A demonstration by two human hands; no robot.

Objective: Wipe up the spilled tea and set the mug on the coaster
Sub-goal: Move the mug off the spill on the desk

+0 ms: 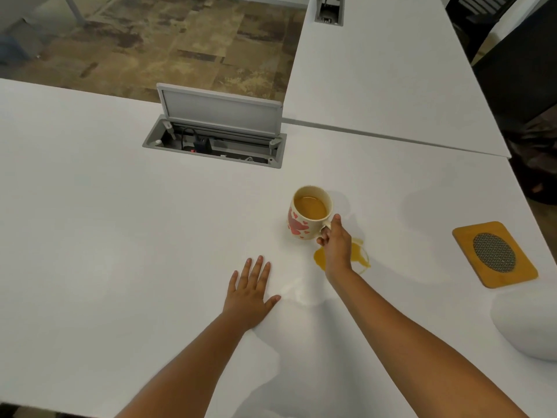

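A cream mug (307,217) with red hearts, nearly full of tea, is upright on the white table (120,236). My right hand (336,244) grips its handle from the near right side. A yellow tea puddle (360,256) lies on the table just behind and beneath that hand, partly hidden by my wrist. A wooden coaster (494,254) with a round mesh centre lies far to the right, apart from the mug. My left hand (251,292) rests flat on the table, fingers spread, holding nothing.
An open cable box (214,143) with a raised grey lid is set into the table behind the mug. A white rounded object (527,324) sits at the near right. A second white desk (391,70) adjoins at the back right, with a dark chair beyond.
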